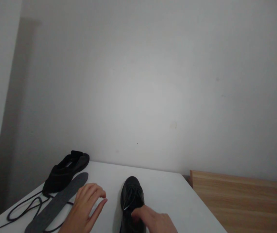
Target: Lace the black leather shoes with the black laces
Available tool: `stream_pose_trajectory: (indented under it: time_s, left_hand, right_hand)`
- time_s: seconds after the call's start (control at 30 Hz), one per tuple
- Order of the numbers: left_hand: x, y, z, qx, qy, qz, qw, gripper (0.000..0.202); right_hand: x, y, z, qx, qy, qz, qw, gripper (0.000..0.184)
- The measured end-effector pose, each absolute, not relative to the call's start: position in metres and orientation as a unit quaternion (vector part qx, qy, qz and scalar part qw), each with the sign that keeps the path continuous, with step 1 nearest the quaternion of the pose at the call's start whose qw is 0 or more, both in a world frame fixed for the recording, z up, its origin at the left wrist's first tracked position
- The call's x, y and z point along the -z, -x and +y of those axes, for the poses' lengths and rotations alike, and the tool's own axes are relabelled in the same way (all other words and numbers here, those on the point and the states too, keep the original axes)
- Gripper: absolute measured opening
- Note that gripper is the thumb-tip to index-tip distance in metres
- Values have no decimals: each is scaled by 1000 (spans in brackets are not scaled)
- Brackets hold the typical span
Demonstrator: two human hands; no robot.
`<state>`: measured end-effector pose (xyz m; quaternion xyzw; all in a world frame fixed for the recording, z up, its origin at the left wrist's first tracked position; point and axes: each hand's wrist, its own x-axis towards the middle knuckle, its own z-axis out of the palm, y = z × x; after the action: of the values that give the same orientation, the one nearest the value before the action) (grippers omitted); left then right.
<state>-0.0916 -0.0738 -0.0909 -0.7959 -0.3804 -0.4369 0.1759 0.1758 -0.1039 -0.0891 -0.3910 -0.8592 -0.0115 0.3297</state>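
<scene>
Along the bottom edge of the view, on a white table [167, 191] pushed against a bare wall, the right hand [156, 221] lies on top of a black shoe [131, 200], its forefinger pressed down by the lacing, apparently to steady the shoe with its toe pointing away from the person; the other fingers are cut off by the frame, so whether they are clenched round the shoe or merely resting on it cannot be told. The left hand [86, 208] hovers or rests just beside that shoe, palm down, fingers released and lightly spread, grasping nothing, between the shoe and a grey insole [56, 204] that lies flat with its toe end pointing towards the wall. A second black shoe [64, 171] sits further back at the left, tipped so that its opening shows (it looks unlaced and emptied of its insole, which would account for the loose parts around it). A dark shoelace [23, 210] lies in slack loops beside and partly under the insole, near the table's left edge. To the right stands a wooden surface [245, 200], separate from the table. A small pale mark shows on the held shoe, but no brand, label or writing is legible anywhere.
</scene>
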Motion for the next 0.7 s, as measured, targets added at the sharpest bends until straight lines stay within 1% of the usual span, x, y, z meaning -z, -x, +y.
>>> stream_pose_trajectory:
  time_s: [0.03,0.1,0.17,0.23,0.27,0.33,0.43,0.53,0.63,0.7]
  left_hand:
    - [92,96,-75,427,799,-379,188,5]
    - [95,106,-75,407,805,-376,212,5]
    - [97,119,-73,388,805,-383,233,6]
    - [96,138,-66,370,800,-398,254,9]
    - [95,150,-62,363,794,-410,266,12]
    - [89,176,-51,355,771,-443,290,19]
    - [81,216,-36,324,736,-508,309,30]
    - [79,247,-25,287,717,-566,289,34]
    - [85,267,-20,282,733,-569,245,36]
    - [88,274,-17,283,740,-562,235,38]
  right_hand:
    - [102,-173,-102,40,402,-865,299,21]
    - [118,-169,-98,73,440,-855,265,19]
    - [116,-168,-98,62,464,-845,258,17]
    - [99,-173,-104,22,460,-840,287,22]
    - [88,-178,-109,0,453,-834,314,22]
    - [67,-194,-117,-23,462,-807,366,16]
    - [52,-224,-120,-38,500,-770,395,9]
    - [58,-261,-102,-19,535,-737,412,13]
    - [77,-306,-71,20,551,-712,436,17]
    - [92,-339,-51,42,556,-696,452,18]
